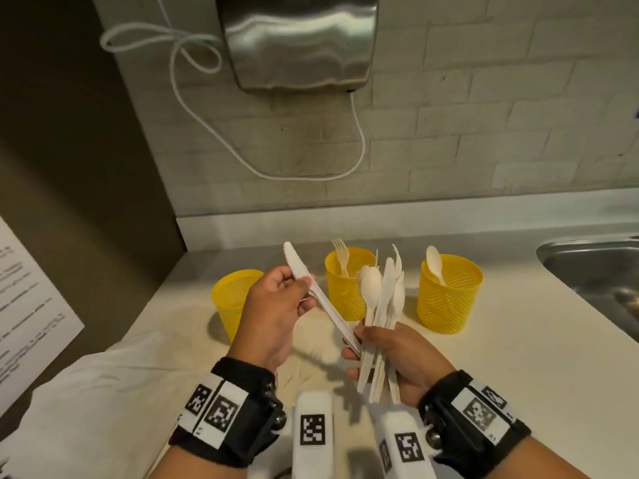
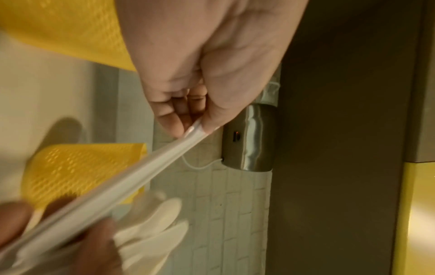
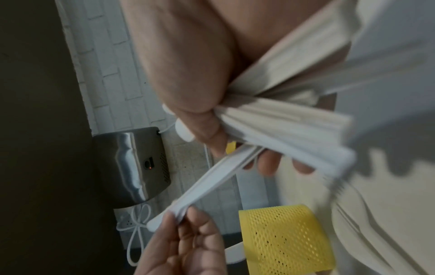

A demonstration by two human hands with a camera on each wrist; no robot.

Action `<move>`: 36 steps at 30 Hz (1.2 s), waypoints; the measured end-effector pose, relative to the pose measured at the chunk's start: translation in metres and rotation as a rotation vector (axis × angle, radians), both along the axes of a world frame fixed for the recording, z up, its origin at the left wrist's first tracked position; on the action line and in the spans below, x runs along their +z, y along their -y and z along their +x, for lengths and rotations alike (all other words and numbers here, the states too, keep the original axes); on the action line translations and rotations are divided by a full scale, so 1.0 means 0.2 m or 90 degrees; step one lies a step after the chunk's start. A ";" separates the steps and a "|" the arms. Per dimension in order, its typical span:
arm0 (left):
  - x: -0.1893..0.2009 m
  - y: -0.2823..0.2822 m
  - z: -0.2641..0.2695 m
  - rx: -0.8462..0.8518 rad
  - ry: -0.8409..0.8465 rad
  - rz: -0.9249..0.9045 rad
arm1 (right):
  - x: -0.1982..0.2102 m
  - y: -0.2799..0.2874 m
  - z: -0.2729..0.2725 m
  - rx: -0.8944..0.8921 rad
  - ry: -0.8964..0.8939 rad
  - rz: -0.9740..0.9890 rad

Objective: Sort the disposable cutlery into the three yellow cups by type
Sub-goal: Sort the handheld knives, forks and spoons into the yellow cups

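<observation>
Knife: a white plastic knife [image 1: 316,293] is pinched in the left hand [image 1: 273,316], serrated blade up and away from the person, its handle end slanting down to the fingers of the right hand [image 1: 397,354].
Left hand: thumb and fingertips closed on the knife just below the blade; the left wrist view shows the thumb and curled fingers [image 2: 169,119] pinching the white handle [image 2: 150,171].
Right hand: fist wrapped around a bundle of cutlery [image 1: 382,316], handles poking out below the palm, spoon bowls and blade tips fanned above it; the right wrist view shows the thumb [image 3: 188,89] pressed over the stacked handles [image 3: 282,119].
Left cup: 1 yellow mesh cup [image 1: 230,299] stands on the counter just beyond the left hand, partly hidden by it; whether it holds anything I cannot tell.
Middle cup: a yellow mesh cup [image 1: 342,295] stands beyond and between the 2 hands, with 1 fork [image 1: 341,255] upright in it, tines up.
Right cup: a yellow mesh cup [image 1: 447,295] stands beyond the right hand, to its right, with 1 spoon [image 1: 435,262] leaning in it, bowl up.
Counter: pale worktop [image 1: 518,357] under both hands.
Sink: a steel basin [image 1: 594,267] far to the right of the right hand.
Wall unit: a steel hand dryer [image 1: 297,43] with a looped white cord [image 1: 193,53] on the brick wall above the cups.
Wrists: black straps with printed square markers [image 1: 221,409] on both.
</observation>
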State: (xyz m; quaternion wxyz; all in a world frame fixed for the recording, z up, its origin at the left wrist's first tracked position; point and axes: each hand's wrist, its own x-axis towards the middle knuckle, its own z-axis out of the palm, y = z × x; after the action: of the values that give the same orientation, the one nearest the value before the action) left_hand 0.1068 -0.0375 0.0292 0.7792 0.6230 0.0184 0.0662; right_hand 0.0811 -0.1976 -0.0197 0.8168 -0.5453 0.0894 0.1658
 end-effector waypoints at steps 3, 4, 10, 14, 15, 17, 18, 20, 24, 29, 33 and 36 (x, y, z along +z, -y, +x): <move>0.02 -0.02 -0.04 -0.048 0.028 0.031 | -0.03 -0.01 0.00 -0.027 0.005 -0.071; 0.02 -0.01 -0.05 -0.075 0.032 0.058 | -0.03 -0.01 0.00 -0.024 0.020 -0.098; -0.01 0.09 -0.10 -0.218 0.016 0.244 | 0.02 -0.08 -0.05 0.053 0.147 -0.151; -0.02 0.11 -0.12 -0.222 0.014 0.290 | 0.03 -0.05 -0.06 0.116 0.169 -0.193; -0.02 0.12 -0.13 -0.215 0.014 0.302 | 0.03 -0.05 -0.07 0.132 0.188 -0.218; -0.03 0.12 -0.13 -0.190 0.009 0.316 | 0.03 -0.06 -0.07 0.143 0.225 -0.265; -0.03 0.12 -0.14 -0.178 0.009 0.318 | 0.03 -0.07 -0.08 0.141 0.238 -0.280; -0.04 0.12 -0.15 -0.166 0.015 0.320 | 0.02 -0.08 -0.08 0.140 0.248 -0.269; -0.05 0.11 -0.14 -0.154 0.016 0.307 | 0.01 -0.08 -0.08 0.141 0.278 -0.295; -0.07 0.10 -0.10 -0.099 0.023 0.325 | -0.01 -0.10 -0.10 0.109 0.352 -0.298; -0.06 0.09 -0.10 -0.097 0.053 0.402 | -0.05 -0.11 -0.09 0.085 0.351 -0.365; -0.06 0.07 -0.11 -0.090 0.067 0.413 | -0.03 -0.08 -0.11 0.119 0.279 -0.366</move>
State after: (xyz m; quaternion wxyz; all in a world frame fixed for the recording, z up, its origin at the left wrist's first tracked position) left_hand 0.0856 -0.0519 0.0166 0.5428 0.8340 -0.0875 0.0464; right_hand 0.0590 -0.1808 -0.0265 0.6114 -0.7808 -0.0949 0.0870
